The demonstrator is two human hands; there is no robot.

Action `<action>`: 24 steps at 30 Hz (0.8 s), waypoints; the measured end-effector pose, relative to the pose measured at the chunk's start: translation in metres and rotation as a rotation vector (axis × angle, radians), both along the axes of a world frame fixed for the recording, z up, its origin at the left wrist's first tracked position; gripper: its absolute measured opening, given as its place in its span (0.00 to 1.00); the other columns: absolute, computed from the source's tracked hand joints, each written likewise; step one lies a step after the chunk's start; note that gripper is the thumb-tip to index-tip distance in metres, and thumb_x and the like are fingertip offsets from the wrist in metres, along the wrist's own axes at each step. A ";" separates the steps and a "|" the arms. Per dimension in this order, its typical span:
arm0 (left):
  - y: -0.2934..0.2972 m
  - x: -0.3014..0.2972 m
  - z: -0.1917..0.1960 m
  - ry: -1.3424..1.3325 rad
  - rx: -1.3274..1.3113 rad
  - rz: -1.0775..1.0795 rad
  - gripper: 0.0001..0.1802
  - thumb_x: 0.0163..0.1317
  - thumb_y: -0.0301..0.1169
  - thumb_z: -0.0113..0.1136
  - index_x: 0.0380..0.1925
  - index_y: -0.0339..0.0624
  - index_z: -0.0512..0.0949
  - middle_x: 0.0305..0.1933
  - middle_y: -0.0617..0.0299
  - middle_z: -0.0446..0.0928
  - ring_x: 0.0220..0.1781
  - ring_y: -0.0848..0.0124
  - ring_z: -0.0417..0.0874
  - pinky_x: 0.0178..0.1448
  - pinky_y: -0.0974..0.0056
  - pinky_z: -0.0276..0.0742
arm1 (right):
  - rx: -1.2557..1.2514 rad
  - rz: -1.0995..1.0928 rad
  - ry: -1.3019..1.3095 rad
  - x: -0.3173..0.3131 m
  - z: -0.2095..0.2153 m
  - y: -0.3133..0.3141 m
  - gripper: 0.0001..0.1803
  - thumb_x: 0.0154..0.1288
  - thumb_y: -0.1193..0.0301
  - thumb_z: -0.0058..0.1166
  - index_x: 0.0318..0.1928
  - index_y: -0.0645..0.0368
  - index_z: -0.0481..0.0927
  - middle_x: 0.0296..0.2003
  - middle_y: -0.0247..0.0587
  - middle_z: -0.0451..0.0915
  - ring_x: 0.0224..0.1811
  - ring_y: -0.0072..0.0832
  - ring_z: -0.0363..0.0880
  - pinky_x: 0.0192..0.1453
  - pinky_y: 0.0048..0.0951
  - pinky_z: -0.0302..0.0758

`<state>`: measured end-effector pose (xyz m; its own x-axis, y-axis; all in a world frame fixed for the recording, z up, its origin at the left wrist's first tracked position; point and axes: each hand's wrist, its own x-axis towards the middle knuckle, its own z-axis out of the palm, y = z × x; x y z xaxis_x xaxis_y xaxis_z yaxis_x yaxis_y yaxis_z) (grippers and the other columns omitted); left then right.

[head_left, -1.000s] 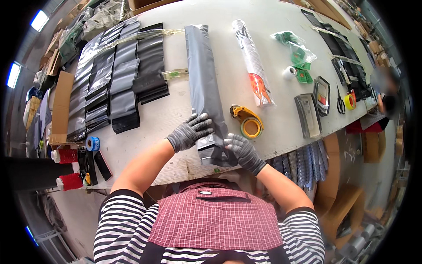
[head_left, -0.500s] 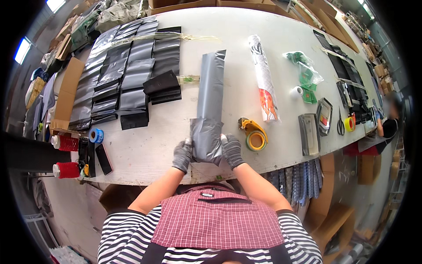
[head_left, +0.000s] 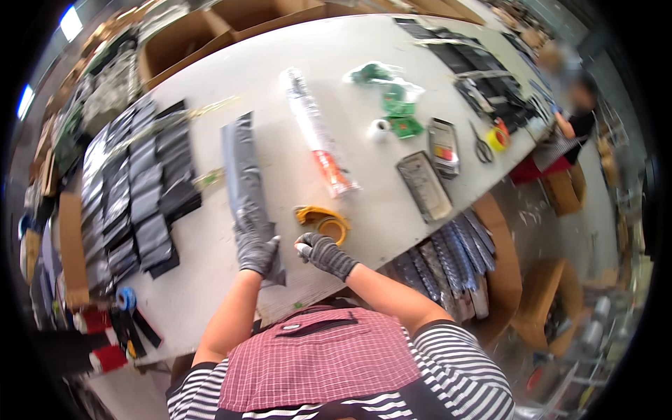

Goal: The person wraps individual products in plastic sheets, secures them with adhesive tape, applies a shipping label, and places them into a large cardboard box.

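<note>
- Pressing down on the near end of a long grey plastic bag [head_left: 246, 183] with the gloved left hand [head_left: 256, 246], fingers spread flat and palm down, nothing clasped.
- Reaching in from the lower edge, left forearm bare and running up and slightly right to the bag.
- Hovering just right of the bag's near end with the gloved right hand [head_left: 320, 253], fingers loosely curled, apparently empty; touching the bag or not, cannot tell.
- Angling in from the lower right, right forearm bare, wrist close to the table edge.
- Lying flat on the white table [head_left: 294, 70], long axis running from the near edge away toward the far side, far end tilted slightly left.
- Sitting just beyond the right hand, a yellow tape dispenser [head_left: 323, 220]; farther right, a clear wrapped roll [head_left: 319, 143] lying roughly parallel to the bag.
- Spreading left of the bag, rows of black pouches [head_left: 136, 189].
</note>
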<state>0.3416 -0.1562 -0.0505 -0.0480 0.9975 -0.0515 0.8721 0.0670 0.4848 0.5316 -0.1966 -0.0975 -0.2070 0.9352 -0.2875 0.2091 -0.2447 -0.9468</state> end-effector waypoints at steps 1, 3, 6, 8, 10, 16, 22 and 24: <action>0.008 0.006 0.008 0.007 -0.081 0.049 0.67 0.45 0.41 0.75 0.75 0.41 0.36 0.73 0.31 0.50 0.75 0.39 0.53 0.77 0.48 0.52 | 0.199 0.003 -0.004 0.032 0.038 -0.005 0.08 0.67 0.69 0.56 0.41 0.59 0.82 0.30 0.36 0.82 0.28 0.23 0.78 0.38 0.27 0.78; 0.022 0.018 0.012 0.025 -0.122 0.103 0.67 0.45 0.40 0.75 0.75 0.42 0.35 0.68 0.29 0.56 0.70 0.39 0.61 0.74 0.50 0.58 | 0.486 -0.213 -0.016 0.103 0.058 -0.009 0.07 0.66 0.72 0.55 0.42 0.58 0.82 0.32 0.34 0.81 0.32 0.22 0.78 0.39 0.26 0.77; 0.032 0.022 0.010 0.054 -0.187 0.091 0.66 0.45 0.38 0.74 0.75 0.42 0.35 0.63 0.30 0.62 0.64 0.40 0.68 0.70 0.51 0.65 | 0.466 -0.518 -0.419 0.242 0.051 -0.003 0.05 0.60 0.73 0.59 0.38 0.55 0.83 0.32 0.41 0.84 0.32 0.32 0.81 0.42 0.33 0.79; 0.028 0.021 0.002 0.067 -0.148 0.056 0.67 0.45 0.37 0.74 0.75 0.42 0.34 0.61 0.31 0.63 0.62 0.40 0.70 0.67 0.51 0.67 | 0.244 -0.600 -0.491 0.325 0.040 0.000 0.10 0.59 0.69 0.63 0.41 0.57 0.82 0.35 0.46 0.84 0.37 0.38 0.82 0.46 0.36 0.79; 0.014 0.023 -0.001 0.035 -0.129 0.022 0.67 0.44 0.35 0.74 0.75 0.43 0.34 0.61 0.32 0.63 0.62 0.40 0.70 0.67 0.52 0.67 | 0.125 -0.526 -0.686 0.365 0.017 0.005 0.16 0.57 0.66 0.66 0.44 0.59 0.81 0.37 0.50 0.84 0.41 0.42 0.82 0.49 0.37 0.79; -0.024 0.015 -0.006 0.019 -0.060 0.056 0.66 0.44 0.31 0.74 0.76 0.48 0.37 0.65 0.33 0.60 0.67 0.41 0.66 0.71 0.53 0.63 | -0.122 -0.292 -1.068 0.349 0.028 0.030 0.25 0.51 0.61 0.71 0.48 0.60 0.80 0.48 0.54 0.81 0.53 0.46 0.80 0.58 0.42 0.77; -0.022 0.033 0.009 0.048 -0.113 0.042 0.62 0.48 0.33 0.72 0.76 0.46 0.39 0.67 0.33 0.59 0.69 0.41 0.63 0.73 0.53 0.61 | -0.080 -0.356 -0.941 0.370 0.002 0.024 0.18 0.57 0.62 0.64 0.47 0.54 0.81 0.48 0.53 0.81 0.53 0.48 0.80 0.56 0.44 0.77; -0.023 0.023 0.008 0.095 -0.022 0.047 0.56 0.52 0.34 0.71 0.75 0.44 0.44 0.66 0.34 0.60 0.69 0.42 0.64 0.73 0.53 0.61 | -0.092 -0.424 -0.936 0.363 0.015 0.025 0.16 0.59 0.64 0.62 0.45 0.58 0.81 0.45 0.52 0.82 0.50 0.47 0.80 0.53 0.43 0.76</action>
